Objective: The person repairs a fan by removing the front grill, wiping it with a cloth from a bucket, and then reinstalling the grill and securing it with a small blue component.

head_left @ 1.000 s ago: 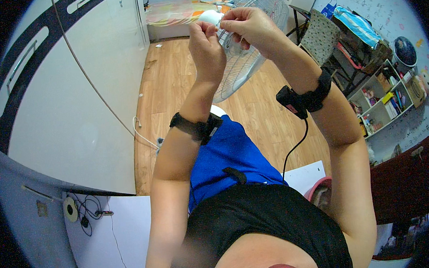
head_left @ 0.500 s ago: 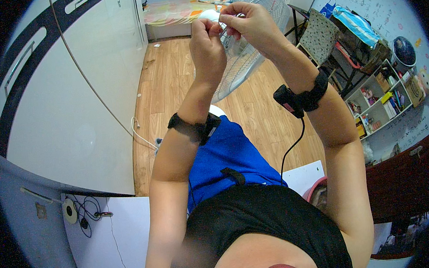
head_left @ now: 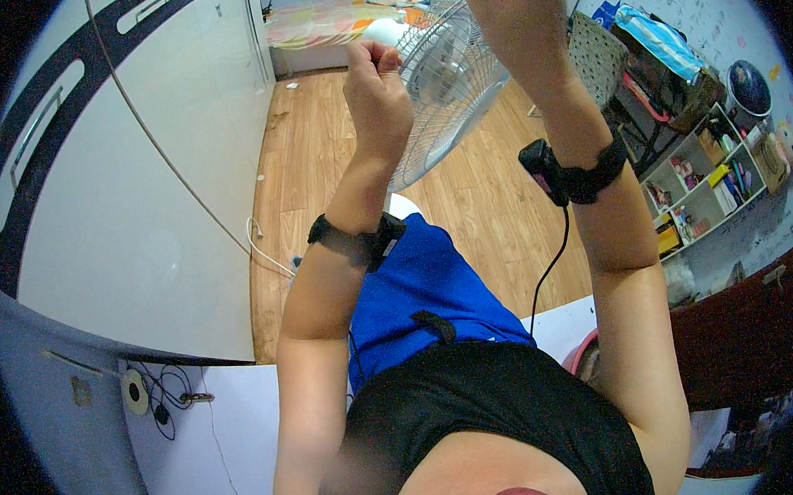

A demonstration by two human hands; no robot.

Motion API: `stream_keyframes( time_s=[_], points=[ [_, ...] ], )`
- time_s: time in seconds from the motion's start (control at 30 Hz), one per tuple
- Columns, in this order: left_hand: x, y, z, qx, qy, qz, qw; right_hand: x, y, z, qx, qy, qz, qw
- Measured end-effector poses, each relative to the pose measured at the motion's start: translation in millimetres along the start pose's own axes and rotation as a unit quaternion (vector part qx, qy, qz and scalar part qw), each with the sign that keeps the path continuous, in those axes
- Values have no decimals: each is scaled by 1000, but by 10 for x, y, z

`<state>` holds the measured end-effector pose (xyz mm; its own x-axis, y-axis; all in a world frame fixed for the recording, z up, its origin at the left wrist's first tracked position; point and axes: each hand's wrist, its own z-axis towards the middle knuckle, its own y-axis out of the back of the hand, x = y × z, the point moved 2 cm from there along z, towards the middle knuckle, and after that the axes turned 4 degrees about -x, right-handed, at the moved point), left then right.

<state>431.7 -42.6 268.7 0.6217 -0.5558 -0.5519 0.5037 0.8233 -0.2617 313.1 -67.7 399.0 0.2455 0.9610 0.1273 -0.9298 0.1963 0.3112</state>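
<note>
Wooden plank flooring (head_left: pixel 466 199) ran through the middle of the frame; white wardrobe doors (head_left: pixel 144 216) filled the left, a cluttered shelf unit (head_left: pixel 708 195) sat at right, a bed with a patterned cover (head_left: pixel 331 18) lay at the top.

Item one: fan grille (head_left: pixel 450 74), round wire cage, upper centre, tilted, between my two raised hands.

Item two: left hand (head_left: pixel 375 96), upper centre, fingers curled together into a near fist at the grille's left rim; whether it pinched anything small I could not tell.

Item three: right hand (head_left: pixel 514 17), top of frame, fingers closed at the grille's upper edge (fingertips cut off by the frame, so what they held stayed unclear).

Item four: black wrist straps, one on each forearm; the right one (head_left: pixel 572 175) trailed a thin cable (head_left: pixel 550 266) downward.

Handling note, as judgement: the wire cage looked light and springy, so keeping both hands at opposite rim points and easing evenly should have stopped it twisting or snagging.
</note>
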Motion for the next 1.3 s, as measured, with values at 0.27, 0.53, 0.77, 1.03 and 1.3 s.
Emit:
stream_keyframes(
  time_s=[0.27,0.53,0.77,1.03,1.3],
  points=[
    [28,-36,-16,21,8,-22,1000,-143,-292,-294,210,112,5,971],
    [52,-8,-2,30,8,-20,999,-195,-434,-358,276,135,-105,946],
    [104,9,-4,9,21,-60,998,-257,-454,-396,322,-294,303,848],
    [73,35,37,-27,1,20,999,-348,-497,-501,234,-277,268,892],
    [59,88,91,-34,10,97,995,-401,-499,-528,293,-191,148,925]
  ],
)
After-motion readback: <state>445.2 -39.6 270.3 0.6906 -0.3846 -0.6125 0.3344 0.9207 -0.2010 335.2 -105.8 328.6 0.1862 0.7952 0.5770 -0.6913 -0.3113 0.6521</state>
